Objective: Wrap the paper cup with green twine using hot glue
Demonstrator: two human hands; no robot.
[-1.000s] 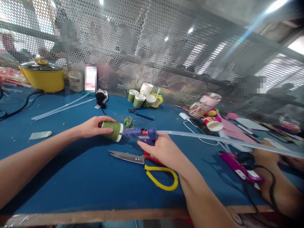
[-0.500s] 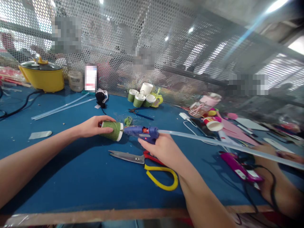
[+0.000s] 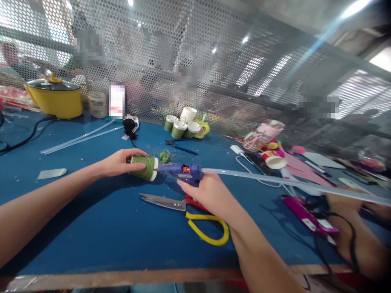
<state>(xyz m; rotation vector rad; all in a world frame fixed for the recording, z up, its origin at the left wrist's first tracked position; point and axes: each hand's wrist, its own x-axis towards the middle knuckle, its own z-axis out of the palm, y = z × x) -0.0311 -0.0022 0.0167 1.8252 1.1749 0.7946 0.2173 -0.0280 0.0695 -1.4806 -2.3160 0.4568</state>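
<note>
The glue gun [image 3: 180, 171] has been eased slightly closer to the green cup [image 3: 148, 169], so alignment seems kept! Mid-desk [image 3: 106, 236], behind the front edge, the cup is clamped by the left hand [image 3: 124, 162], the gun by the right hand's [image 3: 210, 191] curled fingers.

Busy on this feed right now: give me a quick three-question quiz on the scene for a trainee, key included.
1. Which thing is in the right hand?
A) jar
B) glue gun
C) phone

2. True or false: the scissors lie nearer the front edge of the table than the yellow pot does.

3. Fill in the colour: the left hand holds a cup whose wrapping is ____.

Key: 1. B; 2. true; 3. green
</note>
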